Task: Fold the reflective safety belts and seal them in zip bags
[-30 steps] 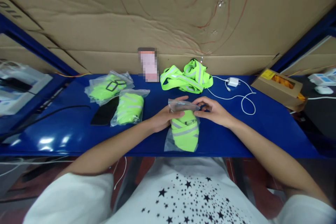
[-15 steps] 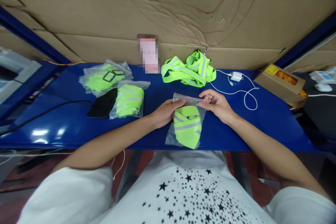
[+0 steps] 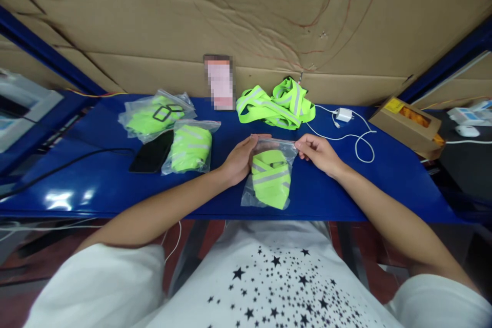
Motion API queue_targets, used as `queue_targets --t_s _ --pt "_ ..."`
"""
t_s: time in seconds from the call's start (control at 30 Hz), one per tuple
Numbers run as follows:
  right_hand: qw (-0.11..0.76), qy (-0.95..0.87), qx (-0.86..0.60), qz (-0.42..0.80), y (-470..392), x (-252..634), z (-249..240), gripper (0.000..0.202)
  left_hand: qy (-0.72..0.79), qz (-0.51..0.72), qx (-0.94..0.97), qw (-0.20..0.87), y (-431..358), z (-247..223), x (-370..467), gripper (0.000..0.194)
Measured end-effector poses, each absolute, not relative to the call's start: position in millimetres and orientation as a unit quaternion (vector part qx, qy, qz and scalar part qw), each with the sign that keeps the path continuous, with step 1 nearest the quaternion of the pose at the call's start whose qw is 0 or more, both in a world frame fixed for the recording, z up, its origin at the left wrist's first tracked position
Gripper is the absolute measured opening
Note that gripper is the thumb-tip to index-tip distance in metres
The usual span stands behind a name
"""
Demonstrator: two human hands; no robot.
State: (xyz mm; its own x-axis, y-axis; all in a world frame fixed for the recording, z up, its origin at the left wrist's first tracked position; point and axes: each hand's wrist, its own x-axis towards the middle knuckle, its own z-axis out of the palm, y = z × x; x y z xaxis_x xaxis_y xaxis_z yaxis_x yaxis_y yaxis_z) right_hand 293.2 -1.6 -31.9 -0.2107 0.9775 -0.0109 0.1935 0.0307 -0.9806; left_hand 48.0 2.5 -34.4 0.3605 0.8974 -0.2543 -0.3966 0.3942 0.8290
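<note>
A clear zip bag [image 3: 248,197] with a folded neon-green reflective strap [image 3: 271,177] inside is near the table's front edge. At the bag's upper left, my left hand [image 3: 239,160] holds it, with fingers reaching behind the top edge. My right hand [image 3: 317,154] pinches the upper right corner, by the end of the zip strip. Beyond the hands lies a loose heap of neon-green reflective straps [image 3: 274,107] with grey stripes. To the left are two more bagged straps, one bag [image 3: 191,148] in front and another bag [image 3: 156,117] with black buckles behind it.
A phone with a blurred screen [image 3: 220,82] leans on the cardboard backing. A dark phone [image 3: 151,155] lies by the left bags. On the right are a white charger [image 3: 343,115] with its cable and an open cardboard box [image 3: 407,125] on the blue table [image 3: 334,197].
My right hand has slid right along the zip to the bag's corner. My left fingers have straightened behind the top edge, and the bag has shifted slightly up and left.
</note>
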Motion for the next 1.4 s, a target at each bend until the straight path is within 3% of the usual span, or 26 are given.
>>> queue_targets --t_s 0.17,0.7,0.8,0.97,1.13,1.4 --pt "0.412 -0.644 -0.479 0.432 -4 293 -35 0.044 0.357 0.425 0.364 0.747 2 -33 48 0.046" --pt "0.401 -0.652 -0.46 0.45 -11 289 -30 0.024 0.312 0.366 0.421 0.769 -8 -29 46 0.053" --pt "0.399 -0.656 -0.47 0.436 -12 289 -28 0.023 0.289 0.352 0.45 0.768 -10 -29 45 0.062" --pt "0.399 -0.646 -0.465 0.456 -13 288 -25 0.025 0.273 0.346 0.46 0.771 -11 -27 45 0.076" --pt "0.344 -0.624 -0.474 0.517 -11 293 -22 0.036 0.292 0.36 0.423 0.779 -10 -27 46 0.07" --pt "0.359 -0.627 -0.457 0.518 -11 291 -21 0.034 0.279 0.346 0.417 0.793 -10 -28 46 0.069"
